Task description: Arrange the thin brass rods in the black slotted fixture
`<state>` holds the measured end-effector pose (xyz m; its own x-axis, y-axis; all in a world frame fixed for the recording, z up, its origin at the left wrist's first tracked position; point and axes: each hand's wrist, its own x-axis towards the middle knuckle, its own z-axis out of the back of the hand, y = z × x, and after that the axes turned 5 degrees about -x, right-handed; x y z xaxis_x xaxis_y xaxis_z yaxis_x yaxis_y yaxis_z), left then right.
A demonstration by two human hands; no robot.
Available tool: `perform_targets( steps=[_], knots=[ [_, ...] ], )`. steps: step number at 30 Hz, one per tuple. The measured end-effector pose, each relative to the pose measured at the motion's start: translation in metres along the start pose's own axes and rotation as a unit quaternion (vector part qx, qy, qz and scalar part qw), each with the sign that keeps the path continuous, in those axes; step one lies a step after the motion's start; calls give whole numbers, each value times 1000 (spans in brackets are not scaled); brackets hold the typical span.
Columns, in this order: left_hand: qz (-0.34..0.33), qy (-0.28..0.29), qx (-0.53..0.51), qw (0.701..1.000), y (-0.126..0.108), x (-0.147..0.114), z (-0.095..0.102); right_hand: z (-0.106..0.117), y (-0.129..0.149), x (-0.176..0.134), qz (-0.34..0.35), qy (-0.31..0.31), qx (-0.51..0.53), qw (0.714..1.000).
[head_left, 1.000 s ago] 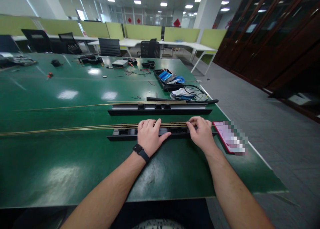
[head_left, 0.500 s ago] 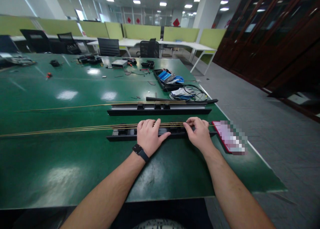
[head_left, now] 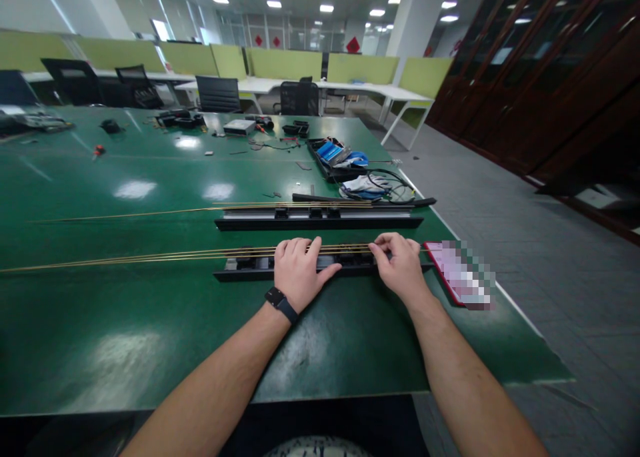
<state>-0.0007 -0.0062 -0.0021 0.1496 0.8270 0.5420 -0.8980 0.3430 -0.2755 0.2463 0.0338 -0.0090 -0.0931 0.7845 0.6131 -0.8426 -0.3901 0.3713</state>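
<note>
A long black rail (head_left: pixel 250 276) lies crosswise on the green table in front of me. Several thin brass-coloured rods (head_left: pixel 150 257) run along its top and stretch far out to the left. My left hand (head_left: pixel 298 270) rests over the rail's middle, fingers bent across the rods and its far side, thumb stretched along the near side. Near the rail's right end, my right hand (head_left: pixel 399 264) pinches the rods between thumb and forefinger; how many it holds is hidden. Dark clips (head_left: pixel 350 249) show on the rail between my hands.
A second black rail (head_left: pixel 320 224) with rods on it lies parallel, farther back. A red-edged phone (head_left: pixel 445 270), partly blurred out, is right of my right hand. Behind are a black tray (head_left: pixel 320 154) with blue items, gloves (head_left: pixel 365 186) and cables. The table's right edge is close.
My right hand has shifted very slightly to the right along the rods. My left hand and the rail look unmoved.
</note>
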Motion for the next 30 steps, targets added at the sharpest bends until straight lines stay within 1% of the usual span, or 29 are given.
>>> perform_targets(
  steps=[13, 17, 21, 30],
  knots=[
    [0, 2, 1, 1000, 0, 1, 1, 1, -2, 0, 12, -4, -28, 1000],
    [-1, 1, -2, 1000, 0, 1, 1, 1, 0, -1, 15, -17, -28, 999],
    [2, 3, 0, 1000, -1, 1, 1, 1, 3, -2, 22, -11, -20, 999],
    [3, 7, -2, 1000, 0, 1, 2, 3, 1, 1, 1, 3, -24, 1000]
  ],
)
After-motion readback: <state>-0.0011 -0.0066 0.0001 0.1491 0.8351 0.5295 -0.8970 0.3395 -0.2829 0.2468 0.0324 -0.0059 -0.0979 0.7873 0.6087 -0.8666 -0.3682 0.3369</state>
